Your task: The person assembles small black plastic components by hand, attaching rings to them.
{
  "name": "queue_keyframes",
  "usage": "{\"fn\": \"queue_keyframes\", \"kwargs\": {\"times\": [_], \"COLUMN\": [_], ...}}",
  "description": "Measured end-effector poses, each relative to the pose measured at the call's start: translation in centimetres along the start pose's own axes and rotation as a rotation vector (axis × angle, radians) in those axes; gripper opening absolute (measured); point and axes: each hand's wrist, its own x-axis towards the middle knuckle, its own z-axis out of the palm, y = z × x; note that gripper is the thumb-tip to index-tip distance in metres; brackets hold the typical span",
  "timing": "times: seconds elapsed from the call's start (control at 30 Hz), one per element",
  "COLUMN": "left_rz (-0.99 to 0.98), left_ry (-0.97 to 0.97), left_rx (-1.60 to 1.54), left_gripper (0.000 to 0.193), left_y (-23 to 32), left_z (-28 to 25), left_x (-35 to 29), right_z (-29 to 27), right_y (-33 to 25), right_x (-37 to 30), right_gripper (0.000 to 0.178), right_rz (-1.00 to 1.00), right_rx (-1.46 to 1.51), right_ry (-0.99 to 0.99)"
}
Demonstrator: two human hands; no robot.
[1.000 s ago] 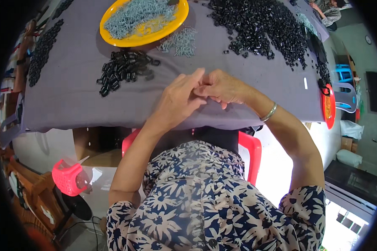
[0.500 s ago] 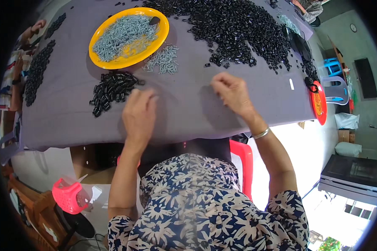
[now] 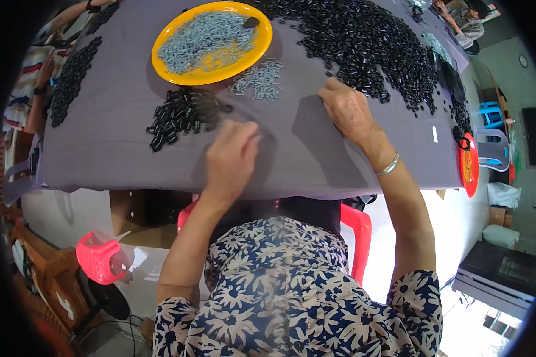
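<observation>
My left hand [image 3: 232, 156] hovers over the cloth just right of and nearer than a small heap of black cylindrical pieces [image 3: 175, 119]. Its fingers look bent, but motion smears them and what they hold, if anything, does not show. My right hand [image 3: 348, 108], palm down, has its fingers pinched together at the near edge of a large spread of black cylindrical pieces [image 3: 369, 44]. Whatever lies between those fingertips is hidden. Beyond my left hand stands a yellow plate [image 3: 162, 67] of small grey screws [image 3: 205, 38]; more loose screws [image 3: 261, 80] lie beside it.
A grey cloth covers the table [image 3: 119, 169]. At its right edge leans a red plate [image 3: 471, 178] near blue stools [image 3: 491, 113]. Other people's arms [image 3: 39, 89] show at the far left beside another dark heap [image 3: 71, 86]. Another person [image 3: 463, 25] sits far right.
The view has shifted, so the table sits farther right and higher. My right hand has moved away from me toward the large black spread. My left hand stays near the small heap, now blurred.
</observation>
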Motion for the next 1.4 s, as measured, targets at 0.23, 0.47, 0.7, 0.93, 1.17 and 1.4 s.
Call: {"fn": "queue_keyframes", "kwargs": {"times": [0.23, 0.47, 0.7, 0.93, 1.17, 1.4], "left_rz": [-0.236, -0.39, -0.352, -0.148, -0.176, -0.274], "left_ry": [-0.169, -0.145, -0.16, -0.194, -0.202, -0.174], "left_rx": [-0.338, -0.635, -0.528, -0.377, -0.375, -0.399], "left_gripper": [0.039, 0.043, 0.024, 0.017, 0.017, 0.034], "left_y": [1.7, 0.1, 0.5, 0.9, 0.8, 0.8], "left_z": [0.3, 1.3, 0.3, 0.6, 0.6, 1.1], "left_x": [-0.6, -1.4, -0.4, -0.3, -0.5, -0.3], "right_z": [-2.0, -0.8, -0.5, 2.2, 1.8, 0.4], "right_y": [-6.1, -10.3, -7.1, -3.4, -2.8, -3.0], "right_x": [-1.4, -1.1, 2.8, 6.8, 7.8, 3.5], "right_gripper": [0.005, 0.006, 0.013, 0.015, 0.016, 0.008], "right_rz": [0.3, 0.504, 0.309, 0.347, 0.307, 0.51], "right_rx": [0.625, 1.316, 0.727, 0.646, 0.622, 1.055], "right_ry": [-0.039, -0.225, -0.027, -0.053, -0.237, -0.138]}}
